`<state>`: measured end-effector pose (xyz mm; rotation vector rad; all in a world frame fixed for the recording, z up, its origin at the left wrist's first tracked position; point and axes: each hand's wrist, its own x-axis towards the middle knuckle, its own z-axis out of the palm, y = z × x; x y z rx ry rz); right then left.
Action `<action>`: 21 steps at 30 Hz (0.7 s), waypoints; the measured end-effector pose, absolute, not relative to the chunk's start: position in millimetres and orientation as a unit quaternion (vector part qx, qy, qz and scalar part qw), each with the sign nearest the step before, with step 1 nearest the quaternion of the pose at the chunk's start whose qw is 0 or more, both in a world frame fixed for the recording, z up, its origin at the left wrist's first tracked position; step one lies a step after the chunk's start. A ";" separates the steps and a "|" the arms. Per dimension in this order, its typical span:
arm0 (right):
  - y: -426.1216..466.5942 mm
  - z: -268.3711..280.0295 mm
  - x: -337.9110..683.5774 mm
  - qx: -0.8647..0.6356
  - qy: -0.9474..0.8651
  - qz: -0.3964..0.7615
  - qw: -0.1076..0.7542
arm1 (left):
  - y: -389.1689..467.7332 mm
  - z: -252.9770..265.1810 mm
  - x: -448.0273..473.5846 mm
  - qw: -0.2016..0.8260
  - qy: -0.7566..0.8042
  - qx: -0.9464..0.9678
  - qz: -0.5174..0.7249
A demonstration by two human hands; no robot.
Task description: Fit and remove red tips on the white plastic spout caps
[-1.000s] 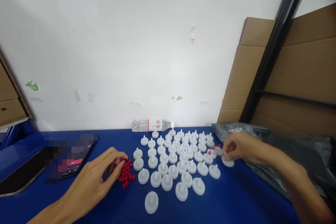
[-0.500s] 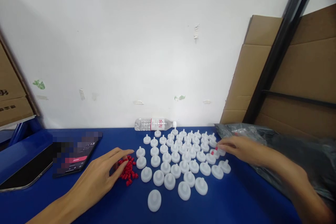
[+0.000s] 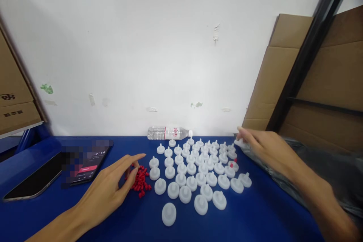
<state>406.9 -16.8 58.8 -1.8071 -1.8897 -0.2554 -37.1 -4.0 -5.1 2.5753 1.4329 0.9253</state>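
Observation:
My left hand (image 3: 116, 181) hovers at the left side of a heap of small red caps (image 3: 141, 181). Its index finger is stretched out and its thumb stands apart, over the edge of the heap. At the right, my right hand (image 3: 261, 145) is raised and blurred, its fingers closed on a white nozzle cap (image 3: 240, 143), which is partly hidden by the fingers. Between the hands, many white nozzle caps (image 3: 185, 194) stand on the blue table (image 3: 127, 227), their spouts up. Two of the small red caps (image 3: 231, 165) show among the white ones near the right edge of the group.
A clear plastic bottle (image 3: 168, 133) lies on its side against the wall. Two phones, one lit (image 3: 90, 164) and one dark (image 3: 34, 177), are at the left. A dark plastic bag (image 3: 317, 170) covers the right side, before cardboard (image 3: 266, 79) and a black metal post (image 3: 300, 53).
My right hand has lifted a white nozzle cap from the right edge of the group and moved up towards the bag. My left hand's index finger has straightened slightly over the red heap.

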 end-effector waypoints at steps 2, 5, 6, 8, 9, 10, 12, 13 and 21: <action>-20.5 66.2 393.3 -0.643 -0.693 -0.112 0.307 | -8.6 -3.7 -34.3 0.039 0.448 0.835 0.316; -25.6 62.4 365.7 -0.565 -0.734 -0.134 0.352 | -15.9 -1.7 -30.1 0.056 0.400 0.853 0.331; -27.3 57.9 354.6 -0.525 -0.765 -0.134 0.348 | -18.2 -1.2 -29.0 0.058 0.385 0.858 0.335; -31.5 47.1 330.3 -0.432 -0.835 -0.119 0.318 | -22.5 -1.1 -27.6 0.058 0.366 0.865 0.339; -34.2 41.8 317.8 -0.391 -0.857 -0.127 0.311 | -24.5 -1.8 -27.3 0.054 0.361 0.867 0.338; -37.2 36.9 305.5 -0.360 -0.873 -0.139 0.297 | -26.4 -3.3 -27.3 0.049 0.357 0.870 0.337; -44.0 29.3 283.3 -0.303 -0.902 -0.153 0.268 | -30.2 -8.0 -27.6 0.029 0.355 0.873 0.334; -47.3 26.4 274.0 -0.280 -0.912 -0.153 0.258 | -32.0 -10.8 -27.6 0.014 0.356 0.873 0.334; -55.4 8.7 234.0 -0.185 -0.916 -0.222 0.278 | -42.1 -17.7 -18.3 0.028 0.327 0.890 0.318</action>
